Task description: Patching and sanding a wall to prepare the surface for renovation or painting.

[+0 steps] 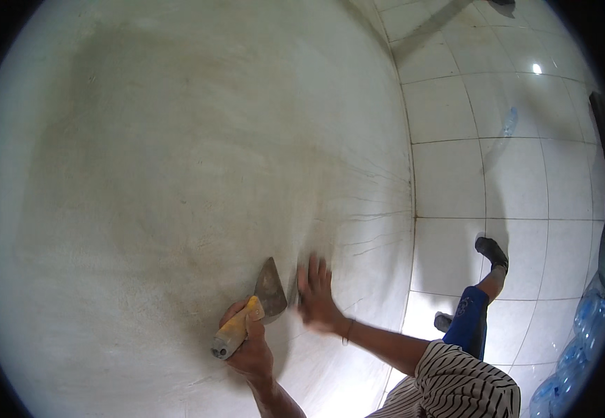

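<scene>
My left hand is wrapped round the worn yellow handle of a putty knife. Its dark, triangular-looking blade points up along the pale wall, close to the surface. Whether the blade's edge touches the wall I cannot tell. To the right of the blade, my right hand is held against the wall with its fingers stretched out and nothing in it. That hand is slightly blurred, and a thin band circles its wrist. Darker, damp-looking patches spread across the wall above and left of both hands.
Dark streaks run down the wall to the white tiled floor on the right. My dark-shod foot stands on the tiles. A clear plastic bottle lies farther off. Several bluish bottles are grouped at the right edge.
</scene>
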`<act>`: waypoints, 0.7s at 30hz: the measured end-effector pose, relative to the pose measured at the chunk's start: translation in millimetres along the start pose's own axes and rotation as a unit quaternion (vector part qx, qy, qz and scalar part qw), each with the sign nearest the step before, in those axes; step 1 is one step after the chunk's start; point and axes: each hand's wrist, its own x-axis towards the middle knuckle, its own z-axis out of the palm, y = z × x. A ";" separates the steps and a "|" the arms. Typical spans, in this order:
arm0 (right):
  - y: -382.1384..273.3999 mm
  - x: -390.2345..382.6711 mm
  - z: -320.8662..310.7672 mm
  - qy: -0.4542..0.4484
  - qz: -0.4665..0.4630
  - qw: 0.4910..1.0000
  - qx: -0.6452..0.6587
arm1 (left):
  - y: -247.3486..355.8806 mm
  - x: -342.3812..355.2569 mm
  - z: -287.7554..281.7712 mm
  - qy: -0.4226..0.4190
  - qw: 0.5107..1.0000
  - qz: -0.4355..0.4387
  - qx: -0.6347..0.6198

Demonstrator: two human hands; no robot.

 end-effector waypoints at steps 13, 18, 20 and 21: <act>2.5 -32.0 -14.8 -0.042 0.011 0.995 0.088 | 19.0 13.1 10.8 -0.025 0.999 -0.033 0.009; 35.7 -30.2 -35.5 -0.111 0.048 0.992 0.043 | 11.4 20.3 20.2 -0.043 0.996 -0.070 -0.015; 52.2 21.3 -83.2 -0.320 0.043 0.946 -0.035 | 10.1 32.2 24.5 -0.088 0.990 -0.109 -0.002; 61.9 46.4 -112.5 -0.497 0.059 0.860 -0.099 | 13.2 42.4 29.1 -0.149 0.984 -0.097 0.002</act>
